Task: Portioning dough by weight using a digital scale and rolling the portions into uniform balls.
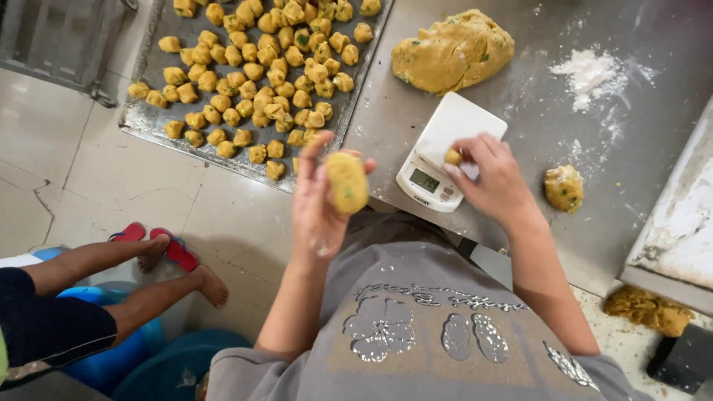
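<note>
Yellow oval dough lump (347, 181) sits gripped in my left hand (321, 199) above the floor; my right hand (492, 178) pinches a small dough bit (452, 157) over the white digital scale (448, 151) on the steel table (520, 96).

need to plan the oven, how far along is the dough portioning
Done: dozens of small dough pieces fill the metal tray. In hand: the left hand holds a dough lump; the right hand sets a small bit on the white scale. Left: the big dough mass and a smaller lump on the steel table.
</note>
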